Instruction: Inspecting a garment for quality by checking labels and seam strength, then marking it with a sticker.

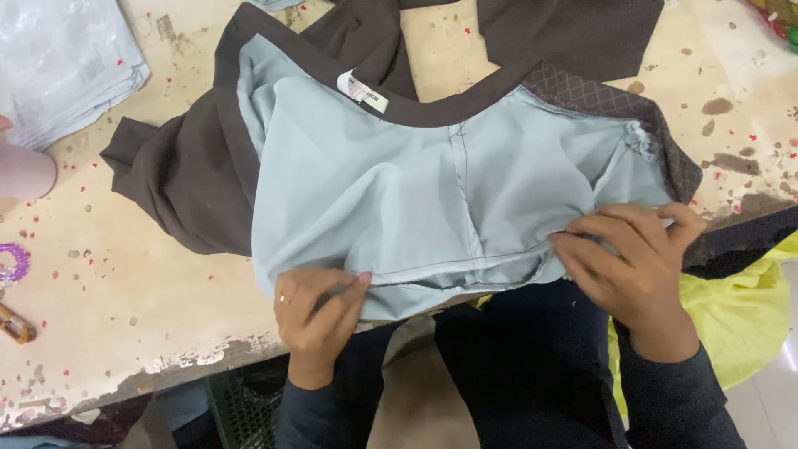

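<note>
On the counter (125, 274), garment (399, 183) spread lining-up, collar away, hem nearest, long axis left-right; left hand (320, 320) and right hand (636, 266) pinching hem.

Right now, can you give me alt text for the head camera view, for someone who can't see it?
Two bare hands, left hand and right hand, pinch the near hem of a dark brown garment with pale grey-blue lining, spread inside out on a worn, stained beige table. Yellow fabric hangs at the right edge.
</note>
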